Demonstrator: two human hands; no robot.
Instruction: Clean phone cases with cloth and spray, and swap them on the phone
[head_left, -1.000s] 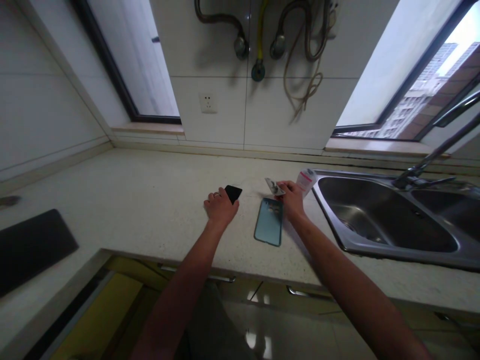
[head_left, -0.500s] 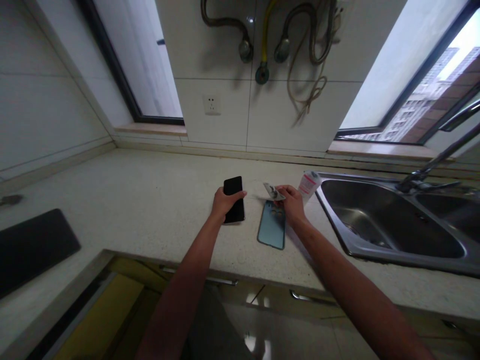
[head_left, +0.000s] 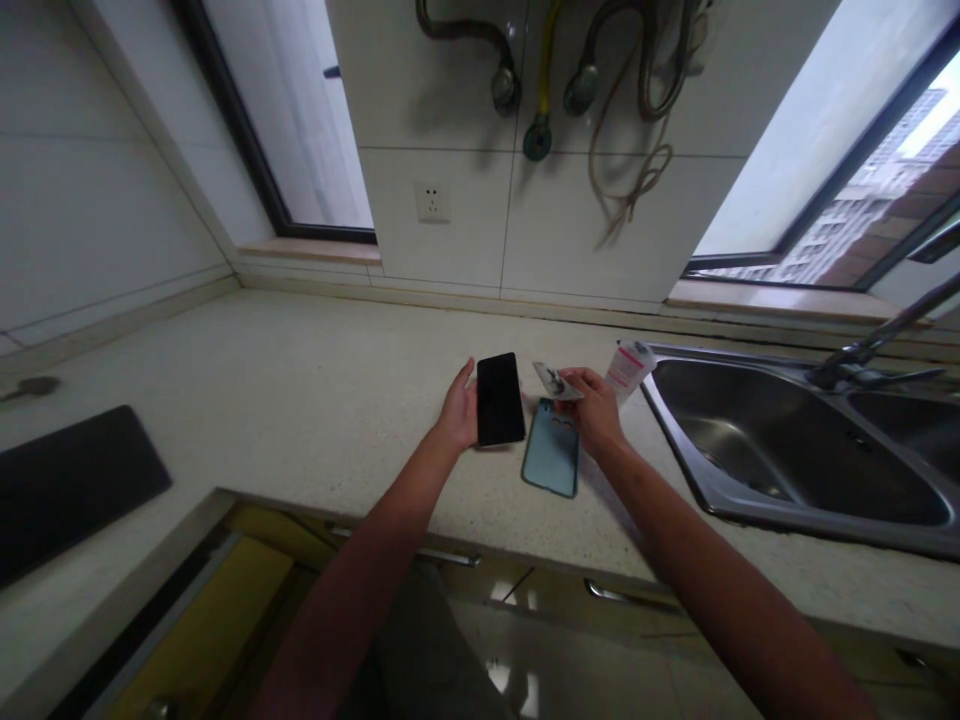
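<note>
A black phone (head_left: pixel 499 398) rests in my left hand (head_left: pixel 459 412), screen up, held above the speckled countertop (head_left: pixel 300 400). My right hand (head_left: pixel 598 408) pinches a small white packet (head_left: pixel 555 381) between thumb and fingers. Just below that hand a teal phone case (head_left: pixel 552 456) lies flat on the counter, right beside the phone.
A steel sink (head_left: pixel 795 440) with a tap (head_left: pixel 877 345) fills the right side. A small white bottle with pink print (head_left: pixel 628 366) stands at the sink's left corner. A black cooktop (head_left: pixel 67 485) lies far left. Hoses (head_left: pixel 540 90) and a socket (head_left: pixel 433 201) are on the wall.
My left hand has lifted the black phone off the counter and turned it screen up, bringing it rightward toward the teal case. My right hand stays over the case with the packet.
</note>
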